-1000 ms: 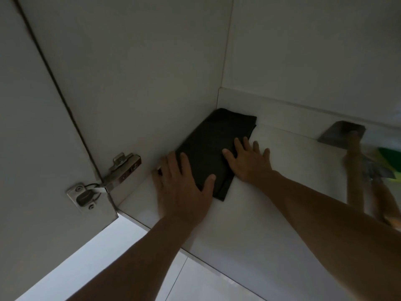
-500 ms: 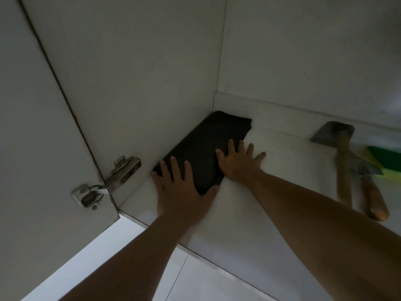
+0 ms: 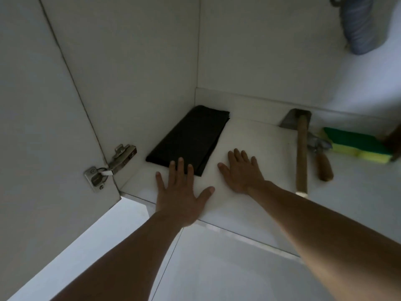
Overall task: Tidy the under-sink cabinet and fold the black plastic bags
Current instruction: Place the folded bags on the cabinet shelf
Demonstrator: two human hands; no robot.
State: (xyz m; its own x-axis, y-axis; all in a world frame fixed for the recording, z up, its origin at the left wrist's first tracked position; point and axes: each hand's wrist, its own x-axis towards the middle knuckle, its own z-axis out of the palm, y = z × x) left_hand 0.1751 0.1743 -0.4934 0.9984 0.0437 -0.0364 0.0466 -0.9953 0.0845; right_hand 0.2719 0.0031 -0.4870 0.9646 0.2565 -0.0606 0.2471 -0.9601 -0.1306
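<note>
The folded bags (image 3: 188, 140) are laid flat in the left rear corner of the cabinet floor (image 3: 249, 205), against the side wall. The left hand (image 3: 182, 196) is held with fingers spread, its fingertips over the bags' near edge. The right hand (image 3: 240, 172) is spread flat on the floor beside them. A hatchet (image 3: 301, 153) and a sponge (image 3: 358, 146) are seen at the right.

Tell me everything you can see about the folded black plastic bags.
The folded black plastic bags form one flat, dark, matte rectangular stack with layered edges at the far end. It lies on the white cabinet floor, along the left wall, reaching into the back corner. The left hand's fingertips overlap its near edge.
</note>
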